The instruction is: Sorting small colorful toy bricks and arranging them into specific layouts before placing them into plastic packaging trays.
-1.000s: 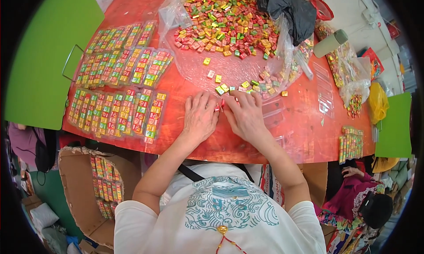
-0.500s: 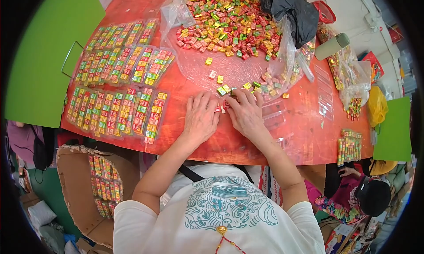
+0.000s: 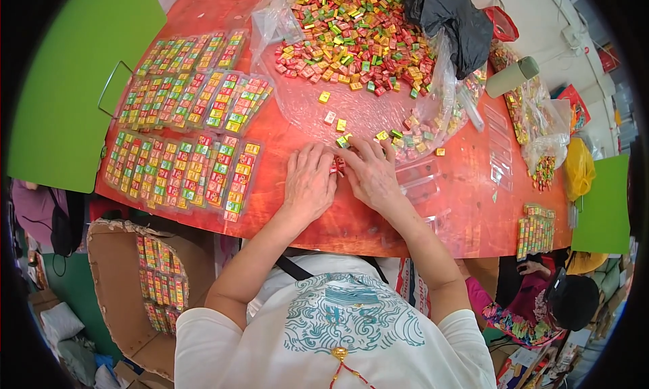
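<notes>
My left hand [image 3: 309,180] and my right hand [image 3: 372,178] are close together near the front of the red table. Both are closed, fingers bent and pressed inward on small red wrapped blocks [image 3: 337,165] between them. The fingers partly hide these blocks. A gold-green block [image 3: 343,141] lies just beyond my right fingertips. Farther out are a yellow block [image 3: 341,126] and a pale pink one [image 3: 329,118]. To the right of my right hand, loose blocks [image 3: 416,140] lie in a cluster, with clear plastic trays [image 3: 419,177] nearer me.
A big heap of wrapped blocks [image 3: 365,40] lies on plastic sheeting at the back, beside a black bag [image 3: 449,24]. Filled trays [image 3: 182,169] cover the left side. A pale green bottle [image 3: 512,76] lies right. Below left stands a cardboard box [image 3: 122,287]; a co-worker [image 3: 541,308] is lower right.
My right fingers have drawn in over the red blocks, which show more red face now. Some gold blocks by those fingertips no longer show. The table view has shifted slightly.
</notes>
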`<state>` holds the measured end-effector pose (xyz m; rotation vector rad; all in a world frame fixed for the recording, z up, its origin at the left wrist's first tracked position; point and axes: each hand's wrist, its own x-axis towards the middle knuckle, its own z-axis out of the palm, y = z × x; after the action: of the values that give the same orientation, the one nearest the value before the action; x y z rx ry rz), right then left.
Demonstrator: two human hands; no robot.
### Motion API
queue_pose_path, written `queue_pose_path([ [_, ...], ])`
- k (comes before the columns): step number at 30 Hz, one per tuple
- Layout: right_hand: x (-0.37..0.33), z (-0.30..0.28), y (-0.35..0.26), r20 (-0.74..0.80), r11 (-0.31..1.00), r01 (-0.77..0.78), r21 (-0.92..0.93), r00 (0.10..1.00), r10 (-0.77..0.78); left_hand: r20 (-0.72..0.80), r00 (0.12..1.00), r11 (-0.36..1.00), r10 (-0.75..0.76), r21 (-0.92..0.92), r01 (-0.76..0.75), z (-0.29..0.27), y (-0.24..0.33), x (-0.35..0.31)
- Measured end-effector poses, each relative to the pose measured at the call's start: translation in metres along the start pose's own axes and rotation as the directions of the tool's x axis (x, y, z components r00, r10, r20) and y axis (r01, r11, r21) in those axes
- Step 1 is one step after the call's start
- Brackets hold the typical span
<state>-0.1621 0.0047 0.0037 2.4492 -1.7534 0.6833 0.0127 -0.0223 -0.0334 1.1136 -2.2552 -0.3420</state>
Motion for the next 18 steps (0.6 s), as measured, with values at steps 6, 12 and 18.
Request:
queue_pose_path([
  [6,0.008,0.001,0.011,-0.013,0.995,-0.018,-0.095,1.000,0.016,-0.014,0.999,0.999,0.044,-0.010,-0.044,0.001,-0.002,-0.002],
  [12,-0.003,0.000,0.008,0.001,0.993,-0.023,-0.119,1.000,0.023,-0.017,0.998,0.998,0.060,0.007,-0.060,0.003,-0.003,-0.002],
  [18,-0.013,0.000,0.000,-0.010,0.997,-0.028,-0.065,1.000,0.027,-0.042,0.997,0.998,0.065,-0.015,-0.066,0.003,-0.004,-0.002],
])
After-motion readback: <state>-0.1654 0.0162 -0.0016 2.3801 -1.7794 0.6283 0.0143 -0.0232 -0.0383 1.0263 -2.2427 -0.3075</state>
